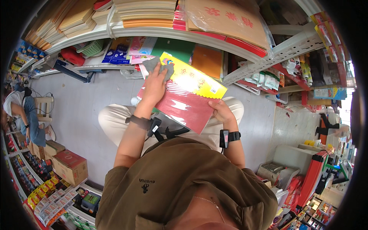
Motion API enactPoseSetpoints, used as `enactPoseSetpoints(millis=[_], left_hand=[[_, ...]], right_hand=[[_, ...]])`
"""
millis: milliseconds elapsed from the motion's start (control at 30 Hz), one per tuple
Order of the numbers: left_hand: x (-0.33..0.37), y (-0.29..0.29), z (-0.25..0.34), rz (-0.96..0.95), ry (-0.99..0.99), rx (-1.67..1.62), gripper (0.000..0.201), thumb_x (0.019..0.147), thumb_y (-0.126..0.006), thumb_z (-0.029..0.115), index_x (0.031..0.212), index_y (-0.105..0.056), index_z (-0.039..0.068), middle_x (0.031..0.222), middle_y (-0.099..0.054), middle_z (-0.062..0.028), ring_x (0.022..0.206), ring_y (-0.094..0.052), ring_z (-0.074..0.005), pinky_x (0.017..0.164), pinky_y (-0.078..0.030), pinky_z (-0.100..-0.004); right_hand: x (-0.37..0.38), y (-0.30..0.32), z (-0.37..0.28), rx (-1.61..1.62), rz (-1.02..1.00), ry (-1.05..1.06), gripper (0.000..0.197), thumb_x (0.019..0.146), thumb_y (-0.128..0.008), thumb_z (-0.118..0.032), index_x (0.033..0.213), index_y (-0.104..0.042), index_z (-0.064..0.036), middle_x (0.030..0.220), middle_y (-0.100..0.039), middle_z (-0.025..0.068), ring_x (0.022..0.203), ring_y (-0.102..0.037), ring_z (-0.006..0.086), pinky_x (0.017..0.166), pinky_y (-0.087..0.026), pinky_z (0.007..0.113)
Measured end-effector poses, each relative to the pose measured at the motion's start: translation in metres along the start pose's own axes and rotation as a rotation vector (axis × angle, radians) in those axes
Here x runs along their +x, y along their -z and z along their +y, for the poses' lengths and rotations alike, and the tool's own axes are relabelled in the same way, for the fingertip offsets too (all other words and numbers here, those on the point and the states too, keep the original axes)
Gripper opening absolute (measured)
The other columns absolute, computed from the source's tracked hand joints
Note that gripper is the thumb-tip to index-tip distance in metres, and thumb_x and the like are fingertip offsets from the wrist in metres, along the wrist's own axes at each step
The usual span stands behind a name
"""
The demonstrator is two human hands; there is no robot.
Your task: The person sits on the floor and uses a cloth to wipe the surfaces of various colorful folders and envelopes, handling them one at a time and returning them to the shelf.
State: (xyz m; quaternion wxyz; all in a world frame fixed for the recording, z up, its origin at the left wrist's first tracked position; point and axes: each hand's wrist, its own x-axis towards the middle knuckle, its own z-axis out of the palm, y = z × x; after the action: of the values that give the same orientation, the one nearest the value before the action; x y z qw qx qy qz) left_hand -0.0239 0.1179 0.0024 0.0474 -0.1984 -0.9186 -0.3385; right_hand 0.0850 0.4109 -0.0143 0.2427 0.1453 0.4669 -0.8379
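Note:
A flat plastic-wrapped packet of dark red sheets [184, 109] with a yellow header band [195, 78] is tilted above my lap. My left hand [154, 87] holds a grey cloth [169, 70] against the packet's upper left corner, its fingers bent over the cloth. At the lower right edge, my right hand [222, 111] pinches the packet, with the thumb on top and the other fingers mostly hidden beneath. Glare crosses the shiny wrapping. Both wrists wear black straps with small devices.
Ahead, a white shelf [153, 33] bears stacks of brown envelopes [149, 13]. The lower shelf holds green sheets [174, 49], orange-brown sheets [207, 59] and a green basket [92, 48]. A cardboard box [69, 166] stands behind left; another person [28, 115] is at far left.

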Motion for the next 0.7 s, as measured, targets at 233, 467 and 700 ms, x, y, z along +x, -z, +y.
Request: enactPoseSetpoints(millis=[233, 467, 700], left_hand=[[-0.040, -0.016, 0.065, -0.520, -0.407, -0.242, 0.053, 0.075, -0.053, -0.006, 0.126, -0.055, 0.008, 0.147, -0.037, -0.0141, 0.133, -0.037, -0.0356, 0.112, -0.029, -0.0450], [-0.015, 0.011, -0.012, -0.033, -0.080, -0.051, 0.054, 0.071, -0.049, -0.013, 0.121, -0.058, 0.005, 0.145, -0.038, -0.0174, 0.130, -0.040, -0.0377, 0.108, -0.035, -0.0409], [-0.011, 0.001, 0.005, -0.140, -0.120, -0.045, 0.048, 0.077, -0.059, -0.003, 0.125, -0.055, 0.002, 0.147, -0.034, -0.0203, 0.131, -0.038, -0.0391, 0.108, -0.035, -0.0418]], right_hand=[[0.022, 0.012, 0.000, 0.125, 0.021, 0.176, 0.035, 0.092, -0.059, -0.012, 0.124, -0.052, -0.0005, 0.117, -0.062, 0.0079, 0.102, -0.063, 0.0190, 0.087, -0.053, 0.031], [0.010, 0.011, -0.006, 0.080, -0.009, 0.090, 0.036, 0.091, -0.060, -0.015, 0.124, -0.051, -0.0030, 0.117, -0.062, 0.0077, 0.100, -0.064, 0.0185, 0.081, -0.056, 0.035], [0.023, -0.010, 0.003, 0.076, -0.096, -0.050, 0.036, 0.091, -0.059, -0.013, 0.124, -0.050, -0.0031, 0.115, -0.062, 0.0092, 0.095, -0.065, 0.0184, 0.076, -0.058, 0.035]])
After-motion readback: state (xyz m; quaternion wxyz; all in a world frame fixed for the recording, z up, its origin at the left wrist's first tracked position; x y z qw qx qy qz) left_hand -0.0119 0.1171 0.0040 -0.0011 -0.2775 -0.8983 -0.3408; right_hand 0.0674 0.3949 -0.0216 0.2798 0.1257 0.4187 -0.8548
